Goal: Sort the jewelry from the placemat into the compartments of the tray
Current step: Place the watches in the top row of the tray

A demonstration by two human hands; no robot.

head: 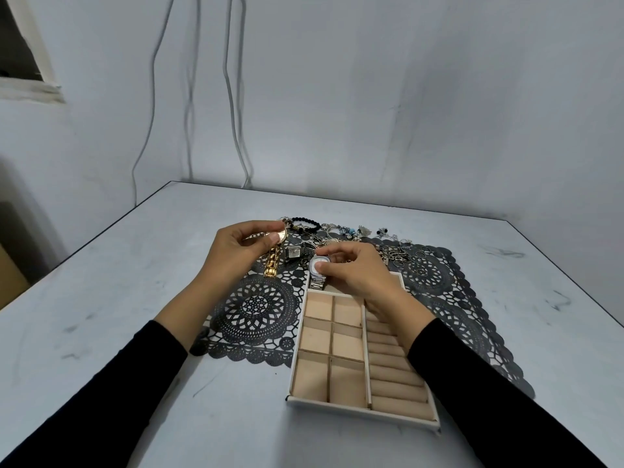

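Reaching over a pale grey table, a person works at a dark lace placemat on which a beige tray of square compartments and ring rolls lies, its visible compartments bare. The left hand pinches the round case of a gold watch between thumb and fingers, its link band hanging down over the mat. The right hand curls thumb and fingertips round the case of a silver watch at the tray's far edge.

Both watches look heavy for their size, with stiff cases, smooth glass likely to scratch and loose-jointed bands that may swing or fold, so the case edge seems the surest hold. A square-faced watch sits between them. Further back, a black bead bracelet looks light and limp, best lifted by pinching the beads. Thin wire rings at the right appear lightest and slipperiest, calling for fingertip picks.
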